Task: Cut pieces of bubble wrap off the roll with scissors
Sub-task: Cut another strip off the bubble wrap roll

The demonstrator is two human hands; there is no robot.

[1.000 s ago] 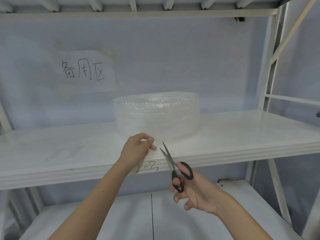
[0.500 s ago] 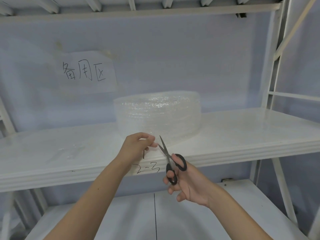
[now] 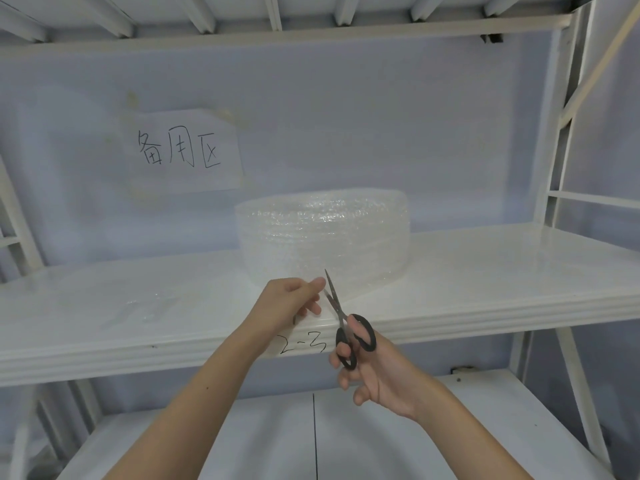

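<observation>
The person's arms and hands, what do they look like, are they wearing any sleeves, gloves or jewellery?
Both forearms are bare as far as the picture shows, with no sleeve in view. The left hand and the right hand wear no gloves, and no ring, watch or bracelet shows. The left forearm carries a couple of small dark spots.

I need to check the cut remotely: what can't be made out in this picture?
- Head view: the loose edge of the bubble wrap pinched in the left hand; clear film, hidden by fingers.
- Whether the scissors have bitten the film: blades too thin to tell.
- Right hand palm side: turned away.
</observation>
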